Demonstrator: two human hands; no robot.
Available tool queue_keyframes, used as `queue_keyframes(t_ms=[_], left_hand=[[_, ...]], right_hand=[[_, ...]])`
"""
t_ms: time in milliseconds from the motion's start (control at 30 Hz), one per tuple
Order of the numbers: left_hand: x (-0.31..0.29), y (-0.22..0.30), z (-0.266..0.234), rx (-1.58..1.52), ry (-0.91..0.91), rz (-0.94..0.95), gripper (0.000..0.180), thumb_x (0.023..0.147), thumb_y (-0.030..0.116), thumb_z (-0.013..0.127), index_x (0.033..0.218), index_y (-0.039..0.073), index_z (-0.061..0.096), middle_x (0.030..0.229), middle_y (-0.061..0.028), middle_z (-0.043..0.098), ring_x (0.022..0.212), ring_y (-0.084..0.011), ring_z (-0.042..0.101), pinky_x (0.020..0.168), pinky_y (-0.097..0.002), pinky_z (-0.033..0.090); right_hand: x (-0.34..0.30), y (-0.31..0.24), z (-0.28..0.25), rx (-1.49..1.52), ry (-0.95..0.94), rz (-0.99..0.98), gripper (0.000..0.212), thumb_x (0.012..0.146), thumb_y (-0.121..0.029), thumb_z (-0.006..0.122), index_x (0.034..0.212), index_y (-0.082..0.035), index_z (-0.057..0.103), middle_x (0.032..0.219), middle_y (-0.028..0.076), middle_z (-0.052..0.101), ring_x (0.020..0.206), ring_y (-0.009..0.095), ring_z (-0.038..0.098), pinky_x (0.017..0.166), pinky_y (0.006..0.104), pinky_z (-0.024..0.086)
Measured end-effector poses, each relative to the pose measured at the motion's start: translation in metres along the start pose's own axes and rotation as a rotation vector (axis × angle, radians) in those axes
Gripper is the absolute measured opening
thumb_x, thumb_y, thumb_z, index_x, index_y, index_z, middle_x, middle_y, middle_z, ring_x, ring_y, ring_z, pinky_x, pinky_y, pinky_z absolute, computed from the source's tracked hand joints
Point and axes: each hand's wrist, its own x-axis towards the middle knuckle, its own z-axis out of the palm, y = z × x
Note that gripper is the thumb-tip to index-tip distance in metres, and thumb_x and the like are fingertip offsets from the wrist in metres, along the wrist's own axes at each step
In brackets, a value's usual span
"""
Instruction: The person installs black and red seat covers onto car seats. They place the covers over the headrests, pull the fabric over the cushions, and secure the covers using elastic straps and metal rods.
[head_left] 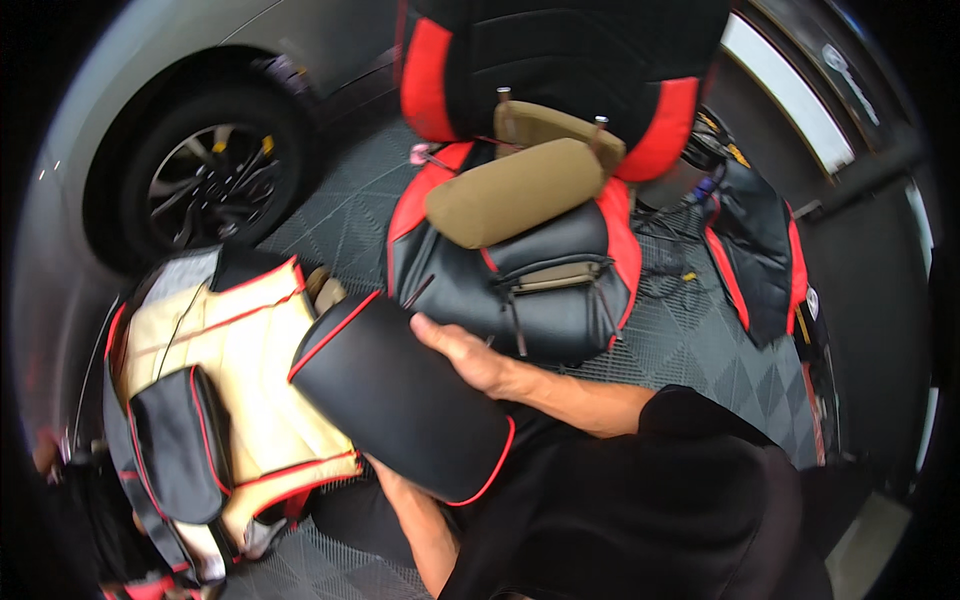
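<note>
In the head view, my right hand (470, 358) gripped the right edge of a near, seemingly covered black headrest (400, 400); my left hand (388, 480) reached beneath, fingers hidden, grasp unclear. Two tan headrests (515, 195) on the far seat (660, 130) looked not yet covered.

No words or numbers can be read, and the few marks in sight are too small or blurred to make out: a pale, elongated mark (838, 64) on the dark panel (815, 75) at the upper right; a small whitish mark (812, 299) beside the black-and-red cover (752, 250) at the right; a small white tag (212, 568) by the lower end of the cream seat cover (260, 340) at the left
</note>
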Motion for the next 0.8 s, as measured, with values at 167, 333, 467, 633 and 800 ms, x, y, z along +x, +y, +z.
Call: queue_keyframes(t_ms=[167,333,467,633,800], left_hand=[[0.01,0.016,0.014,0.035,-0.066,0.038,0.089,0.107,0.071,0.027,0.154,-0.002,0.047,0.151,-0.0198,0.055,0.14,-0.0313,0.053,0.118,-0.0437,0.041],[0.009,0.012,0.025,0.06,-0.128,-0.02,0.091,0.106,0.072,0.026,0.154,-0.003,0.047,0.152,-0.0203,0.055,0.141,-0.0319,0.052,0.119,-0.0442,0.04],[0.008,0.009,0.025,0.082,-0.155,-0.077,0.093,0.106,0.073,0.026,0.155,-0.003,0.047,0.153,-0.0207,0.054,0.143,-0.0323,0.051,0.12,-0.0446,0.039],[0.007,0.005,0.033,0.105,-0.194,-0.157,0.095,0.105,0.075,0.026,0.155,-0.003,0.046,0.154,-0.0212,0.053,0.144,-0.0329,0.05,0.121,-0.0451,0.038],[0.024,-0.012,0.07,0.146,-0.303,-0.181,0.097,0.104,0.076,0.026,0.155,-0.004,0.046,0.156,-0.0217,0.052,0.146,-0.0335,0.048,0.122,-0.0456,0.037]], right_hand=[[-0.014,0.003,0.014,-0.014,0.014,-0.036,0.07,0.114,-0.056,0.04,0.145,0.004,0.058,0.14,0.014,0.065,0.126,0.018,0.063,0.108,0.0326,0.051],[-0.031,-0.003,0.02,-0.12,-0.003,-0.09,0.075,0.105,-0.057,0.062,0.148,0.005,0.055,0.141,0.017,0.064,0.128,0.022,0.062,0.109,0.0342,0.05],[-0.056,-0.019,0.021,-0.362,0.017,-0.178,0.085,0.089,-0.048,0.085,0.145,0.008,0.054,0.136,0.02,0.066,0.127,0.025,0.062,0.109,0.036,0.049],[-0.091,-0.048,0.02,-0.497,0.122,-0.209,0.086,0.084,-0.044,0.091,0.142,0.009,0.055,0.132,0.016,0.069,0.123,0.024,0.065,0.108,0.0357,0.05],[-0.13,-0.08,0.019,-0.46,0.254,-0.305,0.08,0.084,-0.03,0.092,0.143,0.008,0.055,0.13,0.015,0.069,0.121,0.021,0.065,0.105,0.0357,0.052]])
